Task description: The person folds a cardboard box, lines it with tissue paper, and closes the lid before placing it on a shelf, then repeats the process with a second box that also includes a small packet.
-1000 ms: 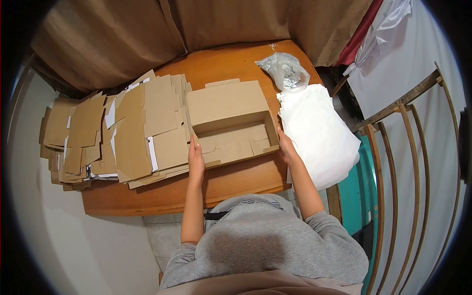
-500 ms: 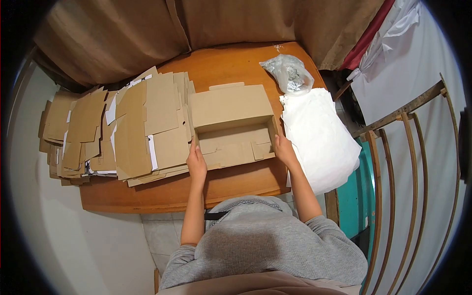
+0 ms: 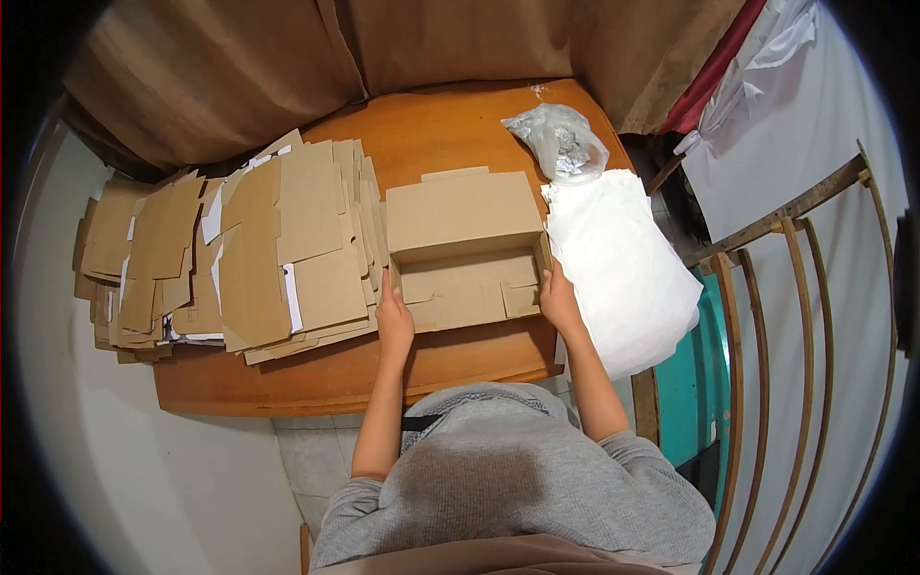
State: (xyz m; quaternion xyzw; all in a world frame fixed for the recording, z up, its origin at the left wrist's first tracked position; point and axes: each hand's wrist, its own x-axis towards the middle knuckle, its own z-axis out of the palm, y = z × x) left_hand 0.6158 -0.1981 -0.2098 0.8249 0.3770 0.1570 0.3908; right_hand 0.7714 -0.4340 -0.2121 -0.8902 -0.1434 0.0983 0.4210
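An open cardboard box (image 3: 465, 216) with its lid raised at the back lies in front of me on the wooden table. My left hand (image 3: 394, 314) grips its left side wall, and my right hand (image 3: 559, 299) grips the right one. The undersides of both hands' fingers are partly hidden. To the left of the box are overlapping stacks of flat cardboard pieces (image 3: 257, 287) with white parts showing between them. Just right of my right hand lies a stack of white sheets (image 3: 625, 273).
A clear plastic bag (image 3: 565, 144) with silvery contents sits at the back right of the wooden table (image 3: 431, 120). Brown curtains (image 3: 470, 48) hang behind it. A wooden rack (image 3: 776, 230) and a teal object (image 3: 704, 383) stand at the right.
Both hands have shifted the box slightly to the right, away from the cardboard stacks. The box now sits a little straighter. Its lid stays raised.
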